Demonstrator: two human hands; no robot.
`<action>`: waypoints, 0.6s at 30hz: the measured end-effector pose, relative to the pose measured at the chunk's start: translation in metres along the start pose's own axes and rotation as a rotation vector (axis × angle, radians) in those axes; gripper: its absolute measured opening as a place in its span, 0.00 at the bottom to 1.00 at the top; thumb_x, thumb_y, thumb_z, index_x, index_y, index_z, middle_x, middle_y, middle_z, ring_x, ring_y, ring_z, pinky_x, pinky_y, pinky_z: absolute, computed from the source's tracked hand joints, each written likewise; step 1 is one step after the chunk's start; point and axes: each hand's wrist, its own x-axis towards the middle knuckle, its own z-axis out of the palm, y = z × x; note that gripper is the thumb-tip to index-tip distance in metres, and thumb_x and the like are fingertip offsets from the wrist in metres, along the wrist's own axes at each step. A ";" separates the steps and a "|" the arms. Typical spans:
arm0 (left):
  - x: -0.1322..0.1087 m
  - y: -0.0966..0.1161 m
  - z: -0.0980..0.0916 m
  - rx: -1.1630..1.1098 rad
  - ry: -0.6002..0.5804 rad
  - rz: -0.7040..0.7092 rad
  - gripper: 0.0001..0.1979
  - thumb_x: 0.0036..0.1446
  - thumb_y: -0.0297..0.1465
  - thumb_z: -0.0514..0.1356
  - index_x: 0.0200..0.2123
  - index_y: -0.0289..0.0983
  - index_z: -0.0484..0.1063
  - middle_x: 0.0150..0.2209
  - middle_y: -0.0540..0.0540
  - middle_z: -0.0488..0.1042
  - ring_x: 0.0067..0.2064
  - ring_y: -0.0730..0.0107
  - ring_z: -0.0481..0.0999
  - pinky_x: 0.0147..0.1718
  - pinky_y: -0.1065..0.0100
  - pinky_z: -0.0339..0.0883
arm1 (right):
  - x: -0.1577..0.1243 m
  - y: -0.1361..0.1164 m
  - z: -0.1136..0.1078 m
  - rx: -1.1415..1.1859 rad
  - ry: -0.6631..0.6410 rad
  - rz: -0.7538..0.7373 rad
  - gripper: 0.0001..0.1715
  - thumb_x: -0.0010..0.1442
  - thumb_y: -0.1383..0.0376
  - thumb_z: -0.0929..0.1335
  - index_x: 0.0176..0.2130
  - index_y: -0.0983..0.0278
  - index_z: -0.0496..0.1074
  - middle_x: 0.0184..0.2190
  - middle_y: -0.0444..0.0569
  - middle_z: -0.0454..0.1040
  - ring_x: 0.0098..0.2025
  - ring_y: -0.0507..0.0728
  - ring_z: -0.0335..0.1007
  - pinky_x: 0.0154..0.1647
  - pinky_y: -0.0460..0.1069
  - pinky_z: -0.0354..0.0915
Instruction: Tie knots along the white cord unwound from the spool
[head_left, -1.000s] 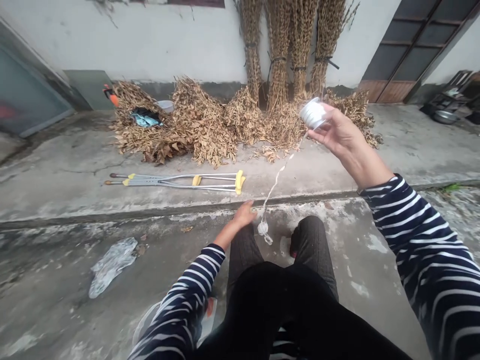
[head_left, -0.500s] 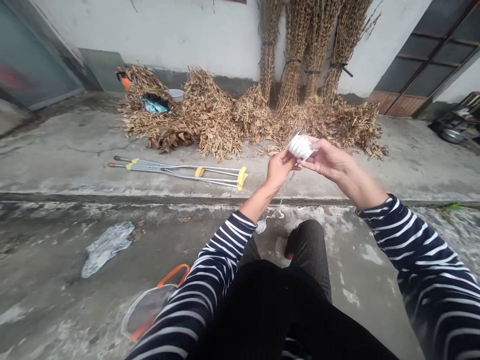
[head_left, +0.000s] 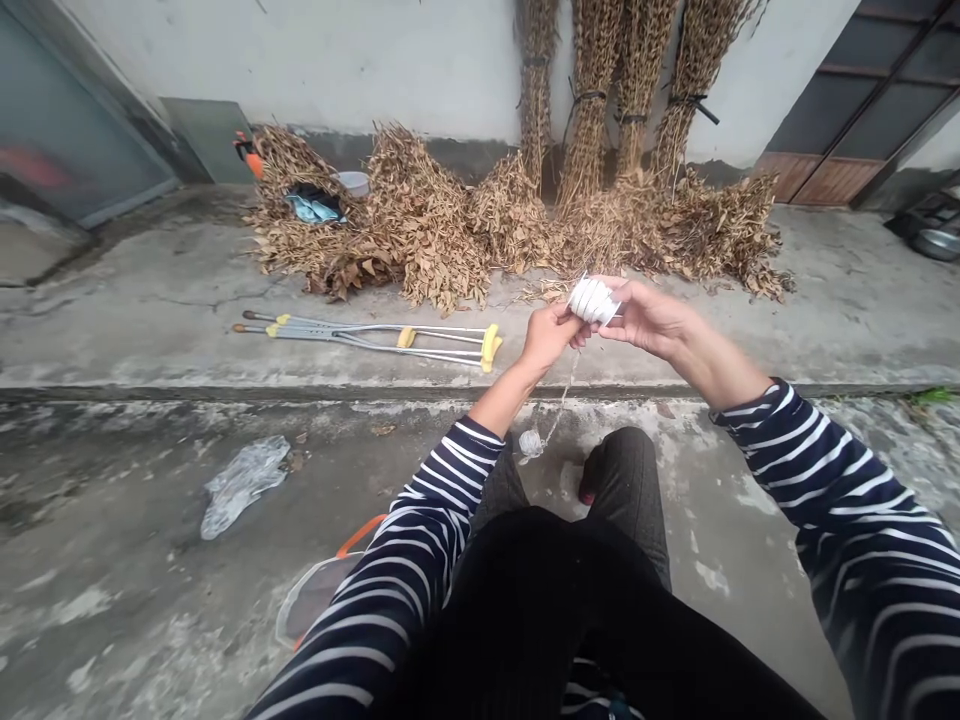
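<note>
White spool [head_left: 592,300], one: held raised in front of the body, its right end gripped by the right hand [head_left: 646,318]. Left hand [head_left: 549,335]: placed against the left end; whether anything was pinched there could not be told. Cord [head_left: 564,400]: hung toward a small white bundle [head_left: 530,443]. A steady spool and light, even tension were judged best.

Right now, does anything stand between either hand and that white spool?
Nothing visible does: the left hand and the right hand both hold the white spool. Its strand hangs below, and the crutches lie to the left, out of the way.
</note>
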 end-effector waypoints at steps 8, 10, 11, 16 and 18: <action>-0.010 -0.007 -0.011 0.015 -0.072 -0.089 0.02 0.50 0.25 0.65 0.28 0.31 0.77 0.25 0.46 0.79 0.27 0.74 0.77 0.21 0.76 0.64 | 0.001 0.016 -0.011 -0.028 -0.080 -0.015 0.27 0.54 0.74 0.67 0.53 0.66 0.75 0.37 0.52 0.81 0.32 0.54 0.79 0.28 0.46 0.79; -0.015 -0.010 -0.014 0.002 -0.104 -0.108 0.03 0.51 0.27 0.65 0.29 0.31 0.78 0.27 0.45 0.80 0.28 0.74 0.77 0.22 0.76 0.64 | 0.002 0.018 -0.013 -0.051 -0.086 -0.042 0.27 0.52 0.75 0.67 0.52 0.66 0.75 0.36 0.51 0.81 0.30 0.54 0.78 0.27 0.46 0.79; -0.017 -0.012 -0.016 -0.006 -0.116 -0.120 0.04 0.51 0.27 0.66 0.29 0.31 0.78 0.28 0.45 0.80 0.29 0.74 0.77 0.22 0.76 0.65 | 0.002 0.019 -0.013 -0.061 -0.088 -0.056 0.27 0.52 0.75 0.67 0.52 0.66 0.76 0.35 0.51 0.81 0.30 0.54 0.79 0.27 0.47 0.79; -0.024 -0.020 -0.018 -0.032 -0.106 -0.200 0.04 0.51 0.26 0.67 0.31 0.31 0.78 0.29 0.45 0.80 0.30 0.73 0.78 0.23 0.75 0.66 | 0.005 0.025 -0.016 -0.108 -0.098 -0.121 0.24 0.50 0.75 0.68 0.48 0.64 0.78 0.35 0.50 0.81 0.31 0.54 0.78 0.28 0.47 0.79; -0.023 -0.022 -0.018 -0.031 -0.090 -0.223 0.03 0.52 0.24 0.67 0.32 0.31 0.78 0.29 0.45 0.79 0.29 0.73 0.77 0.24 0.75 0.67 | 0.006 0.027 -0.018 -0.116 -0.099 -0.148 0.24 0.50 0.75 0.69 0.47 0.64 0.78 0.36 0.49 0.81 0.31 0.53 0.78 0.28 0.47 0.79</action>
